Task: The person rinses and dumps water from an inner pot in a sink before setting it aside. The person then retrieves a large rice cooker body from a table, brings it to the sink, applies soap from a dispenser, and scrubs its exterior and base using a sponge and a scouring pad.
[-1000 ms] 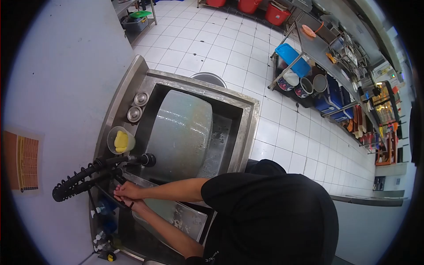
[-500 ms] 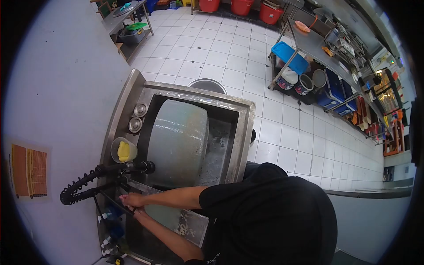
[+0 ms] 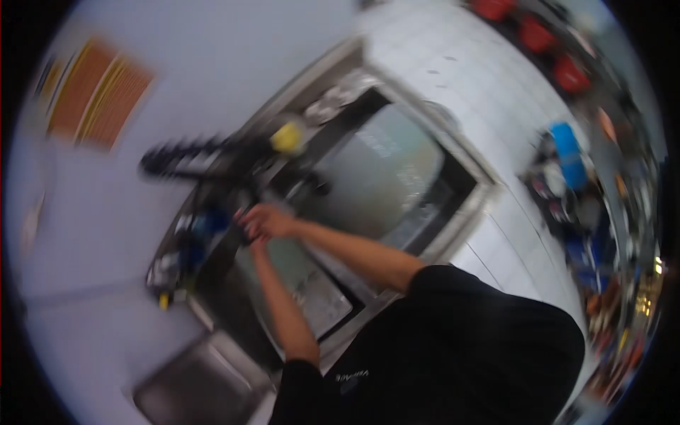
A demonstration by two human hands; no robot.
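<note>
The whole view is smeared by motion. My right hand is bent at the black tap fittings, its fingers blurred. Just below it, touching or nearly so, my left hand is mostly hidden; what either holds cannot be made out. The black spring-hose tap rises to their left, its spray head over the sink. A large greyish tub fills much of the upper basin. Beneath my forearms, a flat translucent container lies in the lower basin. A cup with something yellow stands on the ledge.
The metal sink rim runs along the right. Bottles stand against the wall at left, above a metal tray-like surface. Round metal items sit on the back ledge. Beyond are red tubs and a blue lid.
The view has swung and tilted, so the sink appears turned and the wall poster higher. My hands remain close together near the tap; the fingers of my right look more raised.
</note>
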